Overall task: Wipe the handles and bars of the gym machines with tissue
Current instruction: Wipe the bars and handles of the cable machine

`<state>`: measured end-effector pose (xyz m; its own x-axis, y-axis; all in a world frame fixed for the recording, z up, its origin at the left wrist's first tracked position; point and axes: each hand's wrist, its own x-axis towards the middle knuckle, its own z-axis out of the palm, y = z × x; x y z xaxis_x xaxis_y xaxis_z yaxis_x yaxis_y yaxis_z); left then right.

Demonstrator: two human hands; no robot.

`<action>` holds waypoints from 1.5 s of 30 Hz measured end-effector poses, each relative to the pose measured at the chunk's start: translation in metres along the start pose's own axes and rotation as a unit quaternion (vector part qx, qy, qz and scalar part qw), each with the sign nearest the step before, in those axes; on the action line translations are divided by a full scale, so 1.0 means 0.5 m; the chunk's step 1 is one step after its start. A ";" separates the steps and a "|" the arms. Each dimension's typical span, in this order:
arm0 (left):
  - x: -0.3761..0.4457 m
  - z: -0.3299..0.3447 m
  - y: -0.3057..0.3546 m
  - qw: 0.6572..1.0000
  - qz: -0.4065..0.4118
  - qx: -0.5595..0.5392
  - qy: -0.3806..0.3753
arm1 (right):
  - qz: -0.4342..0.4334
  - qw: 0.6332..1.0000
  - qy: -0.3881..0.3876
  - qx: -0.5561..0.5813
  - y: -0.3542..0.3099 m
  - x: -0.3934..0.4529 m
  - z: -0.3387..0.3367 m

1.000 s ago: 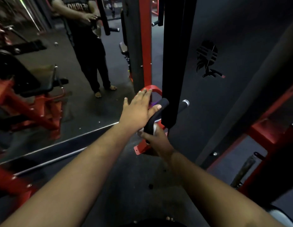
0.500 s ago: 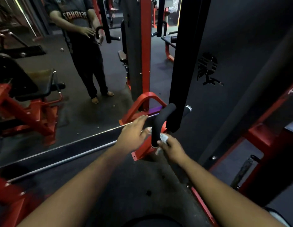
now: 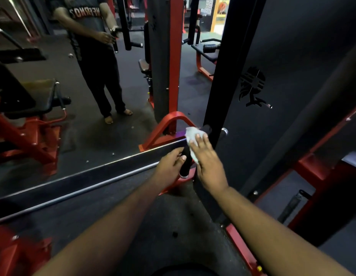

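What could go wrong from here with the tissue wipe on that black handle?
1. The right hand presses the tissue with flat fingers, not a grip; it could slip off or bunch up.
2. The left hand covers the lower part of the handle, so that patch may go unwiped.
3. The tissue may snag or tear near the black upright.
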<state>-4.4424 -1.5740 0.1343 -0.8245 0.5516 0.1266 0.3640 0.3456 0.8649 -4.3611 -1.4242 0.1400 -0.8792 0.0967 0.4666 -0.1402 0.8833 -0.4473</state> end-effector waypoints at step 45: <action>0.006 0.004 0.000 0.991 -0.042 0.110 0.058 | 0.488 0.577 0.048 0.653 -0.115 0.149 -0.080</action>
<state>-4.4440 -1.5709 0.1339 -0.8959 0.4264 0.1249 0.3670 0.5517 0.7490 -4.4004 -1.4494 0.2311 -0.8092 0.3354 -0.4823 0.1219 -0.7073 -0.6964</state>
